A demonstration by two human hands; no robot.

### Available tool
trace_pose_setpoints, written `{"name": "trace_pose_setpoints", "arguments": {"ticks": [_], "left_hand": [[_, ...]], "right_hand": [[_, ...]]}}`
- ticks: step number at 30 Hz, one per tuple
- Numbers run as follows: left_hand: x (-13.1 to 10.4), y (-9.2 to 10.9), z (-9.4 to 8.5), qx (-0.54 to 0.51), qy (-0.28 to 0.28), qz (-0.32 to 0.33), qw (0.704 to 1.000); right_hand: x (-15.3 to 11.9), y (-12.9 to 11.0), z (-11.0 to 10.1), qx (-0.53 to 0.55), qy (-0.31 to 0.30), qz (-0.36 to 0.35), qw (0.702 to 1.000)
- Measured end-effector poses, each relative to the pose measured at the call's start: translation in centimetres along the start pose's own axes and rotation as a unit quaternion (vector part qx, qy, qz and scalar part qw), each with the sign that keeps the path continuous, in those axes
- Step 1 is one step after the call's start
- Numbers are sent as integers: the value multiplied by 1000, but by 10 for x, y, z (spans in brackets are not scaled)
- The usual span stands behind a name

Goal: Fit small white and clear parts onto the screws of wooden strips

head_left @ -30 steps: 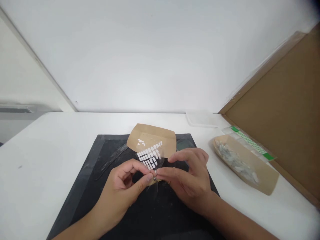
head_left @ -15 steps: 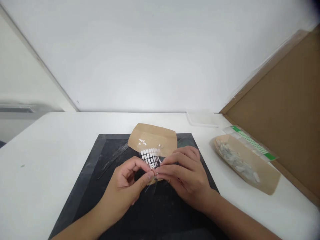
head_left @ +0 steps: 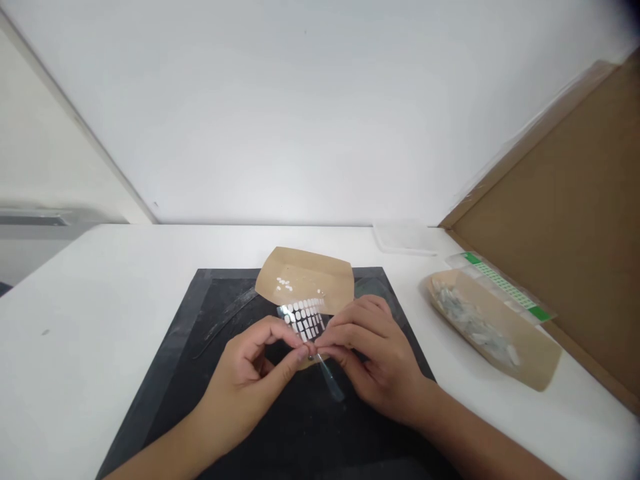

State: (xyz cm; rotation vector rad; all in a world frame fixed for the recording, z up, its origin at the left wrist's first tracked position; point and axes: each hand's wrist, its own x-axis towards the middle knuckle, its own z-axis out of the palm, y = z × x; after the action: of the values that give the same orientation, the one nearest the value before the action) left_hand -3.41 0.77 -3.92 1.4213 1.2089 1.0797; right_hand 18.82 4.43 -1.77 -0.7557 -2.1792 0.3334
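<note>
A clear sheet of white stickers [head_left: 306, 315], in rows of small rounded and oblong shapes, stands tilted just beyond my fingertips. My left hand [head_left: 255, 363] is closed, with thumb and forefinger pinching the sheet near its lower edge. My right hand [head_left: 373, 350] is closed too, its fingertips pinched against the same edge and nearly touching my left fingertips. Below the pinch a narrow clear strip [head_left: 331, 380] sticks out toward me over the black mat. Whatever small piece lies between the fingertips is hidden.
A brown paper tray [head_left: 305, 263] with small white bits stands at the back of the black mat [head_left: 170, 373]. To the right lies another brown tray [head_left: 535, 357] holding translucent pieces, beside a green-and-clear packet [head_left: 505, 283]. A clear lid [head_left: 405, 239] rests near the back wall.
The sticker sheet has turned flatter toward me and shows more of its rows. The clear strip below the fingers has swung to the right. Both hands stay almost in place.
</note>
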Motion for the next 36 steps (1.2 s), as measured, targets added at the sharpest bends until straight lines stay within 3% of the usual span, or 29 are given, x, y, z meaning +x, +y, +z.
{"name": "trace_pose_setpoints", "arguments": {"ticks": [8, 12, 15, 17, 22, 25, 27, 28, 31, 33, 36], "left_hand": [[0, 4, -4, 51, 13, 28, 998], [9, 5, -15, 118, 108, 10, 987], [17, 4, -30, 197, 218, 0, 956], [22, 3, -39, 264, 259, 3, 929], [29, -2, -52, 456, 233, 19, 859], [27, 1, -49, 519, 275, 55, 807], [24, 6, -46, 506, 296, 116, 802], [22, 8, -45, 482, 269, 163, 818], [17, 13, -42, 382, 86, 285, 875], [14, 13, -40, 338, -9, 310, 889], [12, 8, -36, 330, -91, 296, 892]], "right_hand": [[-1, 2, -1, 31, 15, 30, 999], [-1, 5, -3, 41, 29, 39, 998], [0, 5, -3, 44, 32, 37, 998], [0, 4, -3, 38, 28, 38, 998], [-1, 4, 0, 28, -5, 38, 999], [-3, 6, 2, 35, -22, 34, 999], [-4, 8, 3, 37, -37, 39, 998], [-4, 9, 4, 37, -43, 44, 997], [-4, 12, 5, 34, -55, 55, 996], [-5, 14, 5, 31, -57, 57, 996], [-6, 16, 5, 27, -63, 56, 996]]}}
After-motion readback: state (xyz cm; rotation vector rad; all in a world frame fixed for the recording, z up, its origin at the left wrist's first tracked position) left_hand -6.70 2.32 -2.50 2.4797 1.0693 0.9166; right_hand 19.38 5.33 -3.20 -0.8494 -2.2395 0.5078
